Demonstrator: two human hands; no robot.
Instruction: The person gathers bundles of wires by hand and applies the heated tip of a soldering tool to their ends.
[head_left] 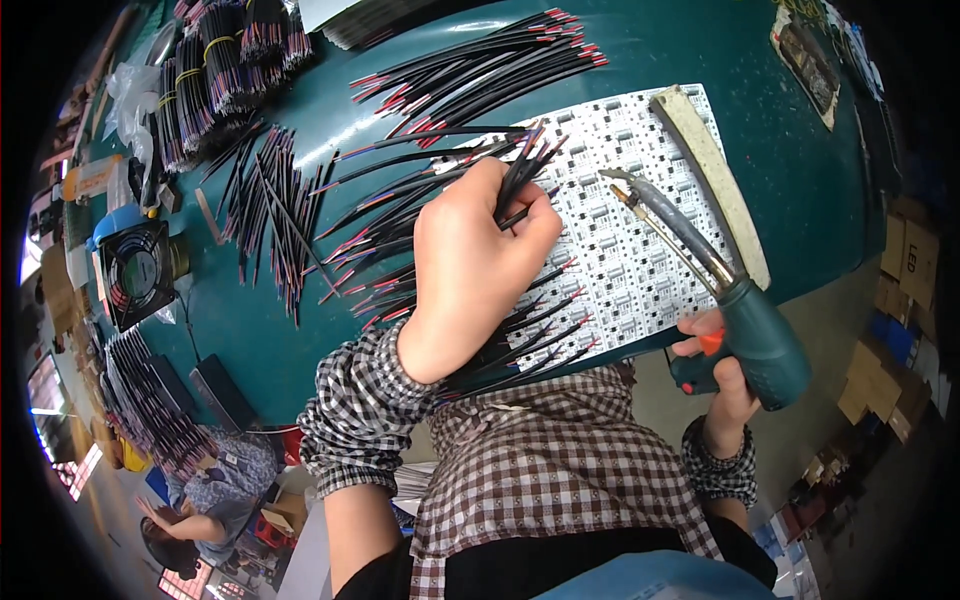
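Observation:
My left hand is closed around a small bunch of black wires. Their ends poke out above the thumb and fingertips, over a white panel of circuit boards. More black wires with red and blue tips fan out beneath and beside that hand, some lying across the panel's left edge. In my right hand, a green soldering gun with an orange trigger is gripped at the panel's lower right. Its metal tip points up and left above the boards, apparently not touching them.
A pale curved strip lies along the panel's right side. Loose wires spread at the back, and tied wire bundles sit far left. A small black fan stands on the left of the green table. Another person is at lower left.

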